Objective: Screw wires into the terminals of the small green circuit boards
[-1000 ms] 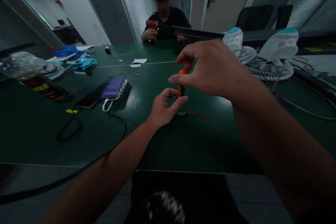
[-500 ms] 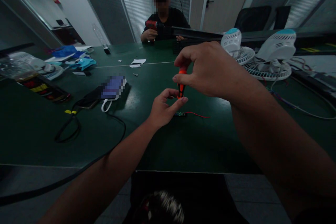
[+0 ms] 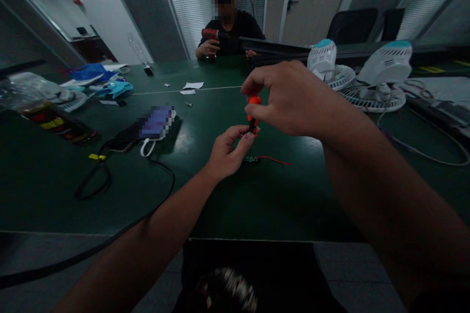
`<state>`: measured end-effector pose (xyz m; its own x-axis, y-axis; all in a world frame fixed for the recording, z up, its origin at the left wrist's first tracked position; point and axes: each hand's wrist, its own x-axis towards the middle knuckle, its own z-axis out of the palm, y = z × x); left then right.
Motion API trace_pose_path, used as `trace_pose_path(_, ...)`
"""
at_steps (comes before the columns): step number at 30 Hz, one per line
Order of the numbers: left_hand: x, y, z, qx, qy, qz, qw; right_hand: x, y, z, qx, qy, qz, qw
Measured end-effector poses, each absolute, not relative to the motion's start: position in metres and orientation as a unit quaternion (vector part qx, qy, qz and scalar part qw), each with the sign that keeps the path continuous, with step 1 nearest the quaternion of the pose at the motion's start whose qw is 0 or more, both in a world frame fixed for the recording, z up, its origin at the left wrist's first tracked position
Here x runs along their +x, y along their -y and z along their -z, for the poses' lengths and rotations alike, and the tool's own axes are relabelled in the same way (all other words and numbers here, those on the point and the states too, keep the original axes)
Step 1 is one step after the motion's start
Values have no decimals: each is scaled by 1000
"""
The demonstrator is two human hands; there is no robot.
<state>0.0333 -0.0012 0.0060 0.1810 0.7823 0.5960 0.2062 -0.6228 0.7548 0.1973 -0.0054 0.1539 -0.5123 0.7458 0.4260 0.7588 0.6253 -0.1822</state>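
Observation:
My right hand (image 3: 290,100) grips the orange-and-black handle of a small screwdriver (image 3: 252,113), held upright above the dark green table (image 3: 257,200). Just below it, my left hand (image 3: 228,151) pinches thumb and fingers together at the lower end of the screwdriver; what lies between those fingertips is hidden. Beside the left hand on the table lies a small green circuit board (image 3: 251,159) with a red wire (image 3: 277,160) trailing to the right.
Two white desk fans (image 3: 382,76) lie at the right with loose wires. A black cable (image 3: 121,190) loops at the left near a phone and a mask. A bottle (image 3: 47,117) lies far left. Across the table a person (image 3: 227,29) holds a red power drill.
My left fingers have closed up against the screwdriver's lower end. My right hand has shifted slightly on the handle.

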Motion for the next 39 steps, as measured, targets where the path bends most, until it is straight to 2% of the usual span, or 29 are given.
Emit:
trace_pose_path(27, 35, 1, -7, 686, -405, -540, 273, 194, 10, -159, -512, 817, 32, 263)
trace_pose_path(39, 37, 1, -6, 674, -408, -545, 286, 196, 11, -161, -479, 843, 8, 246)
